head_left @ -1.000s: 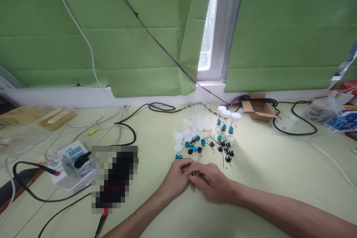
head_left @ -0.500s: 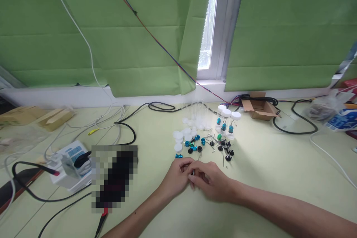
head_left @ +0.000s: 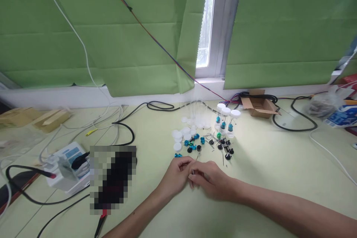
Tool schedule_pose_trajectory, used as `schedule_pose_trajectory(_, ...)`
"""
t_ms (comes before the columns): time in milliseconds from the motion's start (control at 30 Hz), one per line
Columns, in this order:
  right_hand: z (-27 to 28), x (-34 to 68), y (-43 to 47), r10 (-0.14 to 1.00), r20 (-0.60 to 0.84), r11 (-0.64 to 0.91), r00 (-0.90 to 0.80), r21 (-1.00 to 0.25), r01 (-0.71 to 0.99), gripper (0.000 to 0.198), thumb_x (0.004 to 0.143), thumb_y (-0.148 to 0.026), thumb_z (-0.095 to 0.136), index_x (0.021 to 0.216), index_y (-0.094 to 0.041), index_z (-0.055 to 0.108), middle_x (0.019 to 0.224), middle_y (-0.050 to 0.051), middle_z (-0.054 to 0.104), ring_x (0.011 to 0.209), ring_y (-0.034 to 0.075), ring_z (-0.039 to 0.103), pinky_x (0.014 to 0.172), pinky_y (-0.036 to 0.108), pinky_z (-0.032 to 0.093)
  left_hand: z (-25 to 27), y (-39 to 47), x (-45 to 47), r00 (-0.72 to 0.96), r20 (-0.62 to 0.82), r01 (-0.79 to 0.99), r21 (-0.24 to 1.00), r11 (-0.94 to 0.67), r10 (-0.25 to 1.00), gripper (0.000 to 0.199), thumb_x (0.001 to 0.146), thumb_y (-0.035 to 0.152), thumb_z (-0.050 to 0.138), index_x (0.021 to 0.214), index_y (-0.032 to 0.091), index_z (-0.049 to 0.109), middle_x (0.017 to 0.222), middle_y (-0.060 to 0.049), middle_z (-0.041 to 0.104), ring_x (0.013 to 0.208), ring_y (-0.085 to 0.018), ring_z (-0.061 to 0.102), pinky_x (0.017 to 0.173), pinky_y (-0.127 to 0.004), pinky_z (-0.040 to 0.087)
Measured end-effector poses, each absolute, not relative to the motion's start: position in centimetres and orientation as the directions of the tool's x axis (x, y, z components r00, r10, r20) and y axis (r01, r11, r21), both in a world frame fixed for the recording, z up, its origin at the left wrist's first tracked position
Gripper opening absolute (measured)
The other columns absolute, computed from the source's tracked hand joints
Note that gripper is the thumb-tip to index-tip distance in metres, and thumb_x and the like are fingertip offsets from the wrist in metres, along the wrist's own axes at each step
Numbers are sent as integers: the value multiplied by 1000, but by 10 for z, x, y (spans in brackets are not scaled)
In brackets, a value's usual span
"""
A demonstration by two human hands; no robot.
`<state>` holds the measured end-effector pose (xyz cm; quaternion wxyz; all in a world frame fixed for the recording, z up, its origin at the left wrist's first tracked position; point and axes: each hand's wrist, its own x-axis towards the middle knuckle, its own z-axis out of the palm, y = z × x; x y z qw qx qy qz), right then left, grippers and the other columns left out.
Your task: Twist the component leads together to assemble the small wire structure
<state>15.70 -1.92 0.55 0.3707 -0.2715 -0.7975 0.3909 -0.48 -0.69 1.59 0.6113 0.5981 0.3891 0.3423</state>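
Both the bare left hand point(head_left: 175, 174) and the bare right hand point(head_left: 211, 179) meet over the pale green tabletop point(head_left: 267, 171), fingertips touching. The right thumb and forefinger pinch a small, slim, dark-and-silver piece point(head_left: 193, 171), of which I catch only a sliver between them; the left fingers curl in from the other side, and from where I stand I can't make out what they grip. A thin silver metal stem point(head_left: 198, 153) shows just beyond the knuckles, whether held or lying behind I can't say. I'd judge this to be close fingertip work on that one small piece, and the next move calls for a steady pinch and little force. Just past the hands lie loose turquoise metal spools point(head_left: 178, 155), round white plastic caps point(head_left: 177, 147), black disc-headed pins point(head_left: 228, 157), slender silver rods point(head_left: 223, 160) and one green knob point(head_left: 219, 135). Behind them stand three white-capped clear tubes point(head_left: 235, 114) with turquoise pieces inside, near a group of faint clear tubes point(head_left: 199, 117). A careless reach forward could scatter the pins or topple the tubes. Well off left sits a white plastic power box point(head_left: 67, 174); at the back right, a brown cardboard box point(head_left: 260, 111).
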Motion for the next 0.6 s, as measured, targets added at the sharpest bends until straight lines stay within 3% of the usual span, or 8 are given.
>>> schedule_pose_trajectory(600,3,154,-21,652,575,713,-493,-686,144,27,94,-15,44,75,-18,63,67,1,66,60,12,57,64,22,48,8,-5,-5,451,-64,29,998,58,890,35,89,38,54,65,15,63,55,0,57,46,-11,50,44,-21,41)
